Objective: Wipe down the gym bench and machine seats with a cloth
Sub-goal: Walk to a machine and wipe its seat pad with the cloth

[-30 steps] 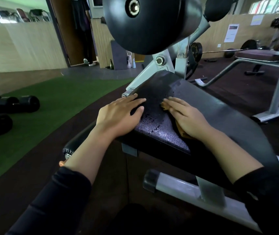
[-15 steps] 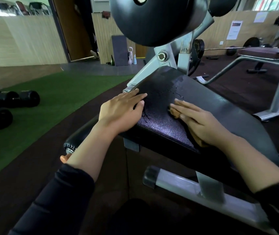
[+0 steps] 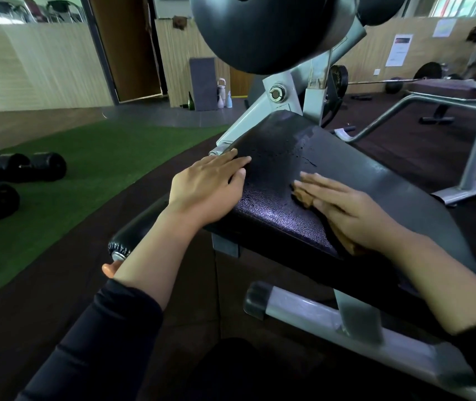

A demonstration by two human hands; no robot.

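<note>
Right hand: right hand (image 3: 355, 212) lies flat, palm down, fingers straight and close together, pressing the cloth onto the seat pad; forearm runs in from the near right, dark sleeve at the frame edge.
Left hand: left hand (image 3: 206, 188) rests flat on the pad's left edge, fingers extended toward the far end and holding nothing; forearm bare, black sleeve pushed up past the wrist.
Cloth: brown cloth (image 3: 303, 196) sits under the right palm, a fold showing at the fingertips and another piece at the heel of the hand.
Seat pad: black textured seat pad (image 3: 277, 198) slopes up toward the far side; droplets lie on it beyond both hands.
Writing: posters (image 3: 399, 50) on the far right wall, text too small to read.
Surroundings: dumbbells (image 3: 14, 169) on green turf at left; a bench (image 3: 448, 89) far right.
</note>
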